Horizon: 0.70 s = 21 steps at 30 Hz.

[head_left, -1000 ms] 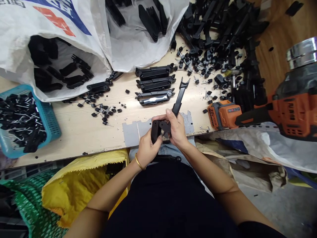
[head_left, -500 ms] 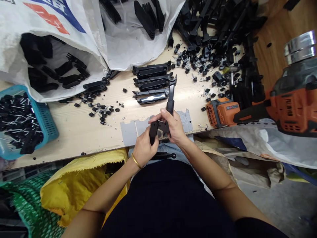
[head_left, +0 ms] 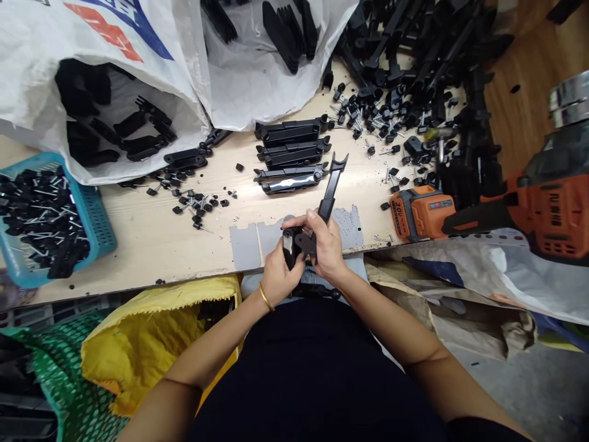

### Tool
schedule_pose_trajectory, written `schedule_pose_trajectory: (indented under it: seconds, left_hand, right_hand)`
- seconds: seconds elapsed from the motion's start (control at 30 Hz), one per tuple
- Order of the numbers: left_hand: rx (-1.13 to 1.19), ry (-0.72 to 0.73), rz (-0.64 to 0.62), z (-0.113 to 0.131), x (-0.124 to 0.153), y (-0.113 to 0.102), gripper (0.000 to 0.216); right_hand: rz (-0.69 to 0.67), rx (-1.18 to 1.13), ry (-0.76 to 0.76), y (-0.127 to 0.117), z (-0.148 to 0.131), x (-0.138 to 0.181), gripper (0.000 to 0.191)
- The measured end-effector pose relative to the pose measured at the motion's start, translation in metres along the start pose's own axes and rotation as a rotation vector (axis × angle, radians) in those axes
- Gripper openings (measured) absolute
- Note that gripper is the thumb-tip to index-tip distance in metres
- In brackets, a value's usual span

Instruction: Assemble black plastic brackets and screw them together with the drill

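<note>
At the near edge of the wooden bench (head_left: 151,236), my left hand (head_left: 280,276) is closed around a short black plastic piece (head_left: 289,244). My right hand (head_left: 326,245) grips the lower end of a long black plastic arm (head_left: 332,184) whose forked tip points away from me. The two parts meet between my hands, above a grey mat (head_left: 251,239). Three finished black assemblies (head_left: 292,150) lie in a row just beyond.
White sacks (head_left: 151,67) holding black parts lie at the back left. A blue basket (head_left: 96,221) of black-headed pins sits left. Loose pins (head_left: 196,205) and a heap of black arms (head_left: 423,67) cover the bench. An orange cordless drill (head_left: 529,202) lies right; a yellow sack (head_left: 151,331) hangs below.
The long arm swung from leaning right to nearly upright, then back to leaning right. My hands stayed together at the bench edge.
</note>
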<state>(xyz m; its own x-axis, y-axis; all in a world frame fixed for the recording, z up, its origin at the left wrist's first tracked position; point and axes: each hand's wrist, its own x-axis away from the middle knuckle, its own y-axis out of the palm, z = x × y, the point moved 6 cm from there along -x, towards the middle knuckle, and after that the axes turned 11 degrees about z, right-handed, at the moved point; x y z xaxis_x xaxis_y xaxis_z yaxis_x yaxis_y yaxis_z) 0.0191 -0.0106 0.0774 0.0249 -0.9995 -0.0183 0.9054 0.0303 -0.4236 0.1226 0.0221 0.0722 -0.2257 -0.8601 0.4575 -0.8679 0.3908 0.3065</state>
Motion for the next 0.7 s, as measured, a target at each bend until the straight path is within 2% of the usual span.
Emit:
schedule_pose_trajectory:
  seconds: [0.17,0.27,0.5,0.7]
  left_hand:
    - [-0.083,-0.044,-0.112,0.002,0.001,-0.006,0.008]
    - [-0.143,-0.070,-0.142,0.001,0.003,-0.006,0.007]
    - [-0.174,-0.115,-0.098,-0.002,0.011,0.007,0.026]
    - [0.010,-0.216,0.103,0.004,0.017,0.018,0.028]
  right_hand:
    - [-0.073,0.138,-0.010,-0.006,0.003,-0.004,0.041]
    - [-0.055,0.161,0.003,-0.010,0.008,-0.005,0.040]
    - [0.047,0.082,0.036,-0.012,0.022,-0.006,0.041]
    - [0.022,0.117,0.018,-0.002,0.006,-0.014,0.048]
